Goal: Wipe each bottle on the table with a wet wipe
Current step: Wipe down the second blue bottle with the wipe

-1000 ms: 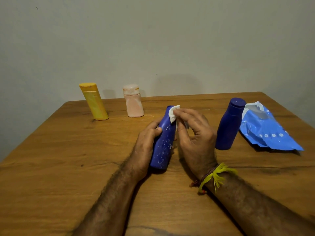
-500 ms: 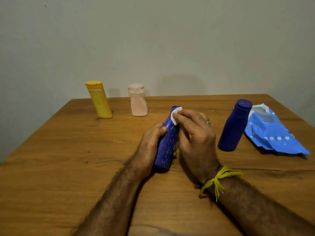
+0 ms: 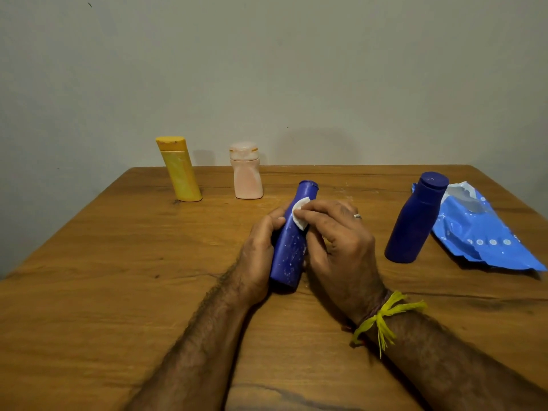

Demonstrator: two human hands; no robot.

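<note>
Near the middle of the wooden table (image 3: pixel 89 277), the left hand (image 3: pixel 256 262) grips a slim blue bottle (image 3: pixel 292 247) from its left side, thumb curled on the front, and holds it tilted with its base touching the wood. The right hand (image 3: pixel 335 241) has its fingers bent, and the fingertips (image 3: pixel 299 215) pinch a small white wet wipe (image 3: pixel 300 213) and press it against the upper part of this bottle, just below the cap. White specks show on the lower body of the bottle. To the right stands a second, wider blue bottle (image 3: pixel 415 221), just beside a blue wipe packet (image 3: pixel 486 235) that lies flat. At the far edge stand a yellow bottle (image 3: pixel 179 170) and a pink bottle (image 3: pixel 246 173), near each other.
</note>
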